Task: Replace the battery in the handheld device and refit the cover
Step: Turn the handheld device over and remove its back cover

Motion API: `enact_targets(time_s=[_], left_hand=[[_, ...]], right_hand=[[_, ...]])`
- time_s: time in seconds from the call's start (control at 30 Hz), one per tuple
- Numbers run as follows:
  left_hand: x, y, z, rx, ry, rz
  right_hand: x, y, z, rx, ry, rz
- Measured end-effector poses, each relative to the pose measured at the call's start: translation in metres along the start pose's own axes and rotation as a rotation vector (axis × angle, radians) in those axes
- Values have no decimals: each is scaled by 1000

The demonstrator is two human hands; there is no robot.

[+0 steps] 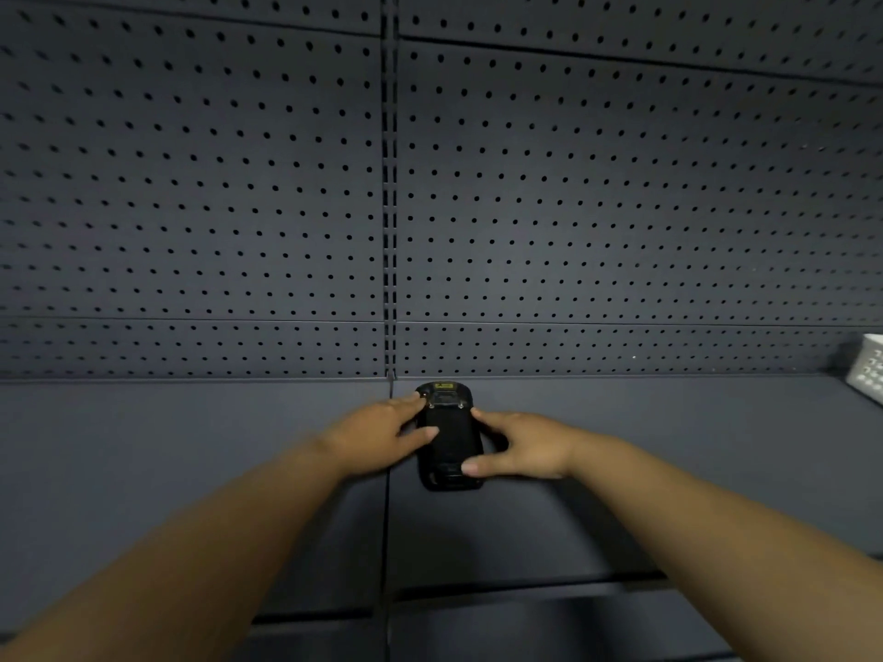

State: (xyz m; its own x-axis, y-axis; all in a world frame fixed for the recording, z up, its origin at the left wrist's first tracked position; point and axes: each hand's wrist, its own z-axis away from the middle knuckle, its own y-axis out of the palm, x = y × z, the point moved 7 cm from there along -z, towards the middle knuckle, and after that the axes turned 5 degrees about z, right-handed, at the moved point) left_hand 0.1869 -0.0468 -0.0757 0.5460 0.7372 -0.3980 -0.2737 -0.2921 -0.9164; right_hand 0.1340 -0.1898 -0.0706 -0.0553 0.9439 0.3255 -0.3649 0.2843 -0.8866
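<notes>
Seen from above on a dark grey shelf [191, 470]: a black device [449, 441], lying flat close to the pegboard [191, 183] at the back, just right of the seam between two shelf panels. Long axis running away from the camera; far end showing a small window with a yellow label over it. Back face up, cover apparently in place, though too dark and blurred to be sure.

Left hand [382, 437] resting against the device's left edge, fingers spread and loosely curved, fingertips touching the upper left corner and thumb laid across the middle of the body. Right hand [516, 446] on the opposite side, index fingertip at the upper right edge, thumb pressing on the lower part of the casing. Both hands bracketing the device between them, neither clenched, neither lifting it clear of the shelf. Bare forearms reaching in from the bottom corners.

At far right, partly cut off by the frame edge, a white basket [867, 370] with perforated sides, standing on the same shelf, well apart from the device.
</notes>
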Motion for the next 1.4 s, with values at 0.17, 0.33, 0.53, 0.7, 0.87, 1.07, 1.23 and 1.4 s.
enact_targets(time_s=[0.17,0.33,0.53,0.7,0.87,1.07,1.23,1.4], left_hand=[[-5,13,18,104,-27,186],[-2,21,22,128,-84,220],[-9,18,23,84,-79,261],[-9,18,23,61,-80,258],[-7,19,21,41,-70,298],[-1,21,18,40,-68,304],[1,21,17,28,-69,274],[2,21,17,39,-85,259]], right_hand=[[6,-12,-13,-123,24,60],[12,-9,-26,-103,53,170],[18,-12,-31,-158,54,202],[22,-16,-35,-187,77,146],[26,-24,-39,-197,89,123],[26,-40,-39,-187,37,-198],[8,-52,-32,-240,-35,-737],[-43,-58,-16,-229,75,-879]])
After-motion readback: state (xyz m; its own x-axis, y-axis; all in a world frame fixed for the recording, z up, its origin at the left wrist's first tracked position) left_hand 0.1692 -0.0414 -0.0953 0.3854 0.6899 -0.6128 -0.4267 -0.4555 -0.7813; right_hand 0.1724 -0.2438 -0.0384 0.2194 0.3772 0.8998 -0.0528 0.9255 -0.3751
